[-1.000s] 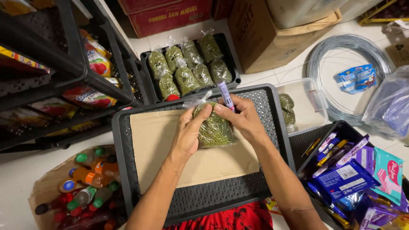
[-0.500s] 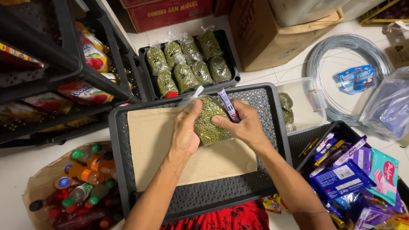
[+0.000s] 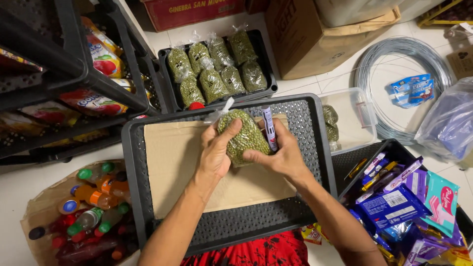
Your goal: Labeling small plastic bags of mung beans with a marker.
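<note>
- Your left hand (image 3: 215,156) and right hand (image 3: 281,156) both clamp the bag of green beans (image 3: 245,135), fingers wrapped round it, above the top middle of the black tray (image 3: 315,148).
- Your right hand also pinches a marker (image 3: 269,129) against the bag's 3 o'clock side.
- Bare cardboard sheet (image 3: 172,162) lies open toward 9 o'clock.
- At 12 o'clock, just past the tray's rim, sits a smaller tray of bean bags (image 3: 217,74).
- At 3 o'clock, a clear tub (image 3: 352,118) touches the rim.
</note>
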